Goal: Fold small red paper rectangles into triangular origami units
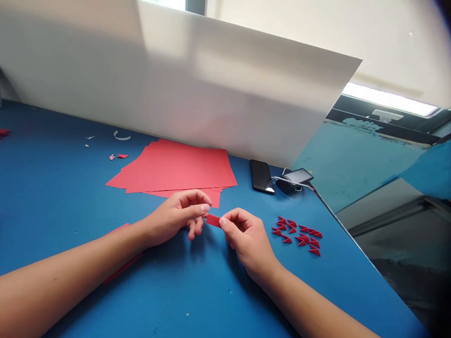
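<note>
Between my hands, above the blue table [169, 291], is a small red paper strip [213, 220]. The thumb and fingers of my right hand [246, 234] pinch its right end. My left hand [179, 213] is at the strip's left end, thumb and forefinger close to it and the other fingers loosely curled; whether it grips the strip is unclear. Several small folded red triangles [303, 240] lie to the right of my right hand. Behind my hands is a stack of red paper sheets [183, 166]. More red paper [123, 268] lies partly hidden under my left forearm.
A black phone [261, 176] and a small device with a white cable [298, 176] lie at the back right. A white panel [169, 84] stands along the back. Small paper scraps [122, 156] are at the back left. The table's right edge slants down.
</note>
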`<state>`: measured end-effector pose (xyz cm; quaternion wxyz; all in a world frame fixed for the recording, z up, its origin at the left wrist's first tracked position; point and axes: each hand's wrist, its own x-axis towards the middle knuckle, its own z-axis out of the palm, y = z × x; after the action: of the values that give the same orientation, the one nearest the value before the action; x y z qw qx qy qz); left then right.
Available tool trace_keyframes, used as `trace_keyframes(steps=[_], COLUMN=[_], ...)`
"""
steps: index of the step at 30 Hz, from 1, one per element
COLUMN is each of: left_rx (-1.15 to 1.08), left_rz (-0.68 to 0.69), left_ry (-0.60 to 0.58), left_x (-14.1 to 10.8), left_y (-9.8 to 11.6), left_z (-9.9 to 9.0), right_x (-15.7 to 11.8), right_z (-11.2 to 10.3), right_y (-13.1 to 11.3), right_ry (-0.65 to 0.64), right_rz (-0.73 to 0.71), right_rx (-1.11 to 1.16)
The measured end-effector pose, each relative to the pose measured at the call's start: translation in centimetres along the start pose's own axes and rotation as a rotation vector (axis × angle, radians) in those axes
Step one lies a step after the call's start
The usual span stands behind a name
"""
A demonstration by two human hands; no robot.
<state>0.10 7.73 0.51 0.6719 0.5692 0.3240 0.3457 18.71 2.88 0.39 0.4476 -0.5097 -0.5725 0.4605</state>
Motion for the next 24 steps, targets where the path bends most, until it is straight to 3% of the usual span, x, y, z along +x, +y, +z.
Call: trace_keyframes(steps=[5,14,18,24], left_rx=[0.267,0.286,0.229,-0.068], left_rz=[0.018,0.015,-0.001,0.019], left_ry=[-0.006,-0.028,0.012,0.151], left_x=[-0.1,-0.3,-0.1,0.3], left_y=[0.2,0.5,0.6,-0.1], left_z=[0.5,0.9,1.2,0.1], right_x=[0.0,-0.2,0.0,0.5], right_z=[0.1,0.4,0.3,-0.4], right_y=[0.0,-0.3,-0.3,0.3], right_ry=[-0.024,-0.035,-0.024,0.106], right_rz=[-0.027,-0.036,0.017,0.140], right_rx=[-0.010,-0.052,0.007,0.284])
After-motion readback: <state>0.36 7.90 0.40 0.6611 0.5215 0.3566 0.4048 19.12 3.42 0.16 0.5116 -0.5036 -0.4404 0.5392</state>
